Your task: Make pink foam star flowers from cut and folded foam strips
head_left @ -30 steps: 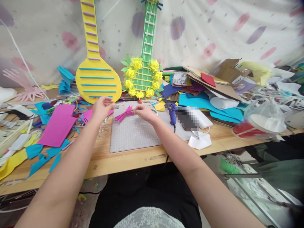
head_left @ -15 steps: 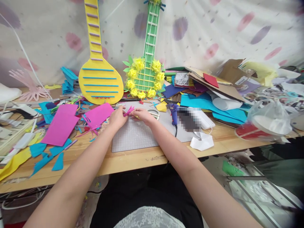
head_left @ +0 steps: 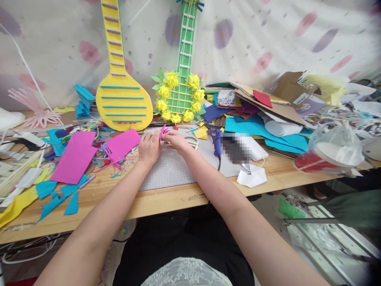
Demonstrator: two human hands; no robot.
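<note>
Left hand (head_left: pixel 149 147): fingers pinched on a folded magenta piece (head_left: pixel 164 130); thumb side hidden.
Right hand (head_left: pixel 177 141): fingertips drawn in on the same piece, close against the left; grip partly hidden.
Magenta piece: between the hands, above the far part of the cutting mat (head_left: pixel 169 171); pointed tips show at 12 o'clock of the fingers.
Fold risk: uneven pinching could splay or crease it; probable cause, two hands crowding one small part.
Scissors (head_left: pixel 193 142): loop handles at 3 o'clock, just beside the right hand; blades not visible. Sideways wrist movement could knock them.
Glue gun (head_left: pixel 217 142): 3 o'clock, beyond the scissors. A forearm snagging its cord (head_left: pixel 219 163) could drag it; heat cannot be told.
Magenta sheet (head_left: pixel 122 145): 9 o'clock, lying among scraps.
Plastic bag (head_left: pixel 335 133): 3 o'clock, well apart; translucent, holds a red-and-white cup (head_left: pixel 311 162).
Cup contents: cannot tell; a knock might spill any liquid.
</note>
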